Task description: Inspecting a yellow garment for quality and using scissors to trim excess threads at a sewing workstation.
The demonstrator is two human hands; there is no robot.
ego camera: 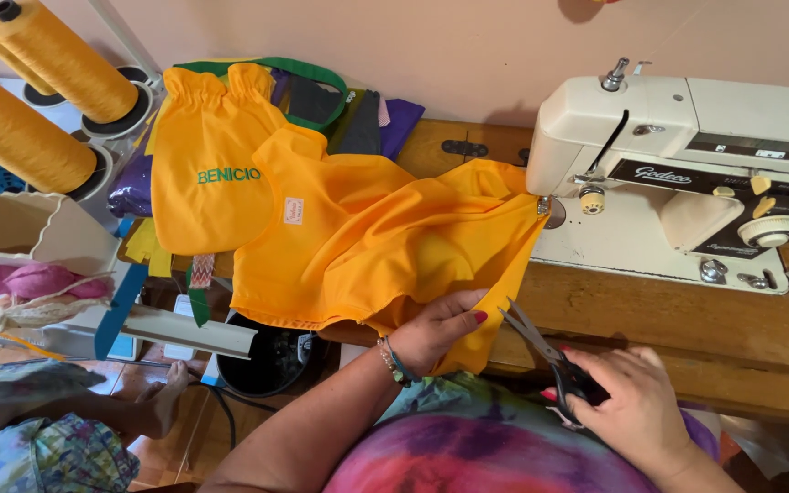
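One head-worn view looks down on a wooden sewing table point(650, 310). The left hand point(440, 330) pinches the lower edge of a bright yellow-orange fabric garment point(367, 246), its fingers closed on the cloth and lifting it just off the table's front edge. The right hand point(636, 406) grips a pair of small black-handled scissors point(541, 351), fingers curled around the handles; the blades stand parted, tips pointing at the held hem and just beside it. The garment spreads leftwards from under the needle area of a cream-coloured sewing machine point(687, 173), so the seaming appears largely done; judging by the parted blades, trimming at the hem is in hand and not finished. A second yellow gathered cloth piece with green lettering point(207, 169) lies behind. Three large cones of golden thread point(25, 132) stand at far left, well apart from both hands.
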